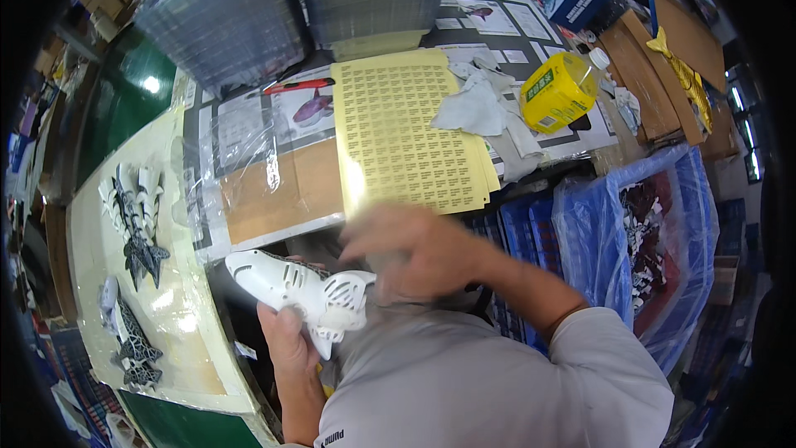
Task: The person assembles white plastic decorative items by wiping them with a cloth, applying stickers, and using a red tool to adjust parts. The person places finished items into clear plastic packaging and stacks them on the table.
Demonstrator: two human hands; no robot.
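Observation:
A white plastic toy shark body (278, 280) with slotted openings and fins lies in my left hand (288, 338). The thumb presses on its side, and the other fingers are hidden beneath it. My right hand (408, 250) hovers beside the shark's rear end, smeared by motion, so its fingers do not read clearly. Just beyond that hand lies a stack of yellow label sheets (398, 133). On the cream side table to the left rest several black-and-white patterned tail pieces (143, 253) and a patterned shark toy (133, 333).
Tall stacks of clear plastic trays (220, 21) stand at the back. A red cutter (300, 85), crumpled cloths (477, 104) and a yellow-labelled bottle (557, 91) lie around the sheets. To the right, a blue-lined bin (572, 224) holds black-and-white scraps.

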